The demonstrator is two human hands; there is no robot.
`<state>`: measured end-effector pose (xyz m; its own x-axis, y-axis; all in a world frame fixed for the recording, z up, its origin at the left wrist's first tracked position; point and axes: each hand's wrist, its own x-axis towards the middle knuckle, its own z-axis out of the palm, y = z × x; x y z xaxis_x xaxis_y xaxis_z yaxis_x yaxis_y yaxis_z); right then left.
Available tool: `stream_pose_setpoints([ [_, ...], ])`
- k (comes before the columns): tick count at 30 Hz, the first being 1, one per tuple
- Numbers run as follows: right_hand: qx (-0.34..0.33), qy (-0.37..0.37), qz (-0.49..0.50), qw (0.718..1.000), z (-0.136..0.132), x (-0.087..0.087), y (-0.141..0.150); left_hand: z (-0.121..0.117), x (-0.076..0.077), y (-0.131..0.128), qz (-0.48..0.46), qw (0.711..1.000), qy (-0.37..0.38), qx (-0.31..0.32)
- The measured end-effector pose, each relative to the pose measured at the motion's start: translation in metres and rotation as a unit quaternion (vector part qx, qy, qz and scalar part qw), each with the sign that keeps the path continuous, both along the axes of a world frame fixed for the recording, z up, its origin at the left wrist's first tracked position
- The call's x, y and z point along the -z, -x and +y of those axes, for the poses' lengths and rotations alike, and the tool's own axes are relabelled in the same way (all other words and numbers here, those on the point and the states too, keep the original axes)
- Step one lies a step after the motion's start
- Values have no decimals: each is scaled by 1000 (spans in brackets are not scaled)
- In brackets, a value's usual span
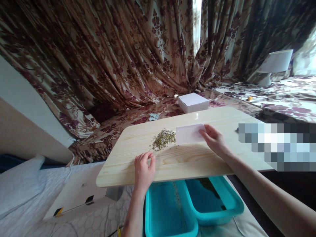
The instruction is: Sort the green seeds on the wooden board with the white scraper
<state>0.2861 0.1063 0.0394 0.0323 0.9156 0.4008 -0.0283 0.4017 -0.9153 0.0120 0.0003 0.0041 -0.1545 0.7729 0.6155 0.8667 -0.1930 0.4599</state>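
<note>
A small heap of green and pale dried bits (164, 139), perhaps seeds or herbs, lies on the light wooden tabletop (118, 164), with loose pieces scattered round it. My right hand (213, 138) grips a flat white rectangular sheet (190, 134) by its right end, thumb on top. The sheet's left edge is at the right side of the heap. My left hand (144, 166) rests near the table's front edge, just below the heap, palm down and holding nothing, its thumb apart from the fingers.
Below the front edge stand two turquoise tubs (170, 207), the right one (219, 217) with dark green matter inside. A white box (194, 102) and a folded cloth (153, 117) lie behind the table. A larger white box (74, 194) lies at left; a lamp (276, 62) stands far right.
</note>
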Motion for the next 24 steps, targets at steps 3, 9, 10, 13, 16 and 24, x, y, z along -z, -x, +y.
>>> stream_pose_setpoints([
  [3,-4,7,-2,1000,0,0,0,0,0,0,0,1000,0,1],
  [9,-3,7,11,1000,-2,-2,-1,0,1,0,1,1000,1,0],
  [10,0,5,12,1000,-2,-2,-2,0,1,0,1,1000,1,0],
  [13,13,4,7,1000,-1,-2,-2,0,1,0,2,1000,0,-1],
  [16,20,6,0,1000,1,0,-2,0,1,0,2,1000,-2,0],
  [24,1,4,5,1000,8,-2,3,0,1,1,2,1000,-2,3],
])
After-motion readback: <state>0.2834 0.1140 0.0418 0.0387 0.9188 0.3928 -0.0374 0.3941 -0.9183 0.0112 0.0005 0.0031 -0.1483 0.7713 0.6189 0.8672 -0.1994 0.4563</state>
